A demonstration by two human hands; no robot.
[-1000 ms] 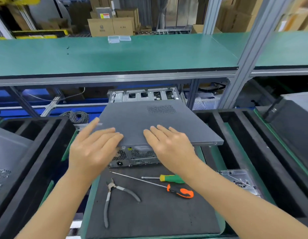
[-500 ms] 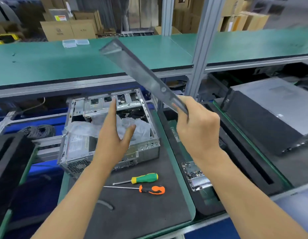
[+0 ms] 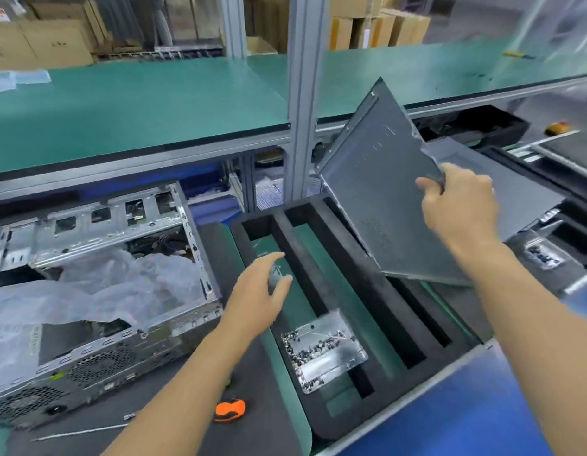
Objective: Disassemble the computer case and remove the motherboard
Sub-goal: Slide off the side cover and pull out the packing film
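Two hands in view, well apart. Right hand (image 3: 458, 205) grips the right edge of the grey side panel (image 3: 381, 192), held tilted in the air above the black foam tray (image 3: 358, 274) at right. Left hand (image 3: 257, 291) hovers over the tray's left slot, fingers loosely extended, holding nothing. Open computer case (image 3: 98, 291) sits at left on the dark mat, crumpled plastic sheet (image 3: 98, 291) inside. Metal screw dish (image 3: 323, 348) lies in the tray, near end. Orange screwdriver handle (image 3: 229, 410) on mat, near side.

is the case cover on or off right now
Off. The right hand holds the cover tilted above the foam tray; the case sits open-topped.
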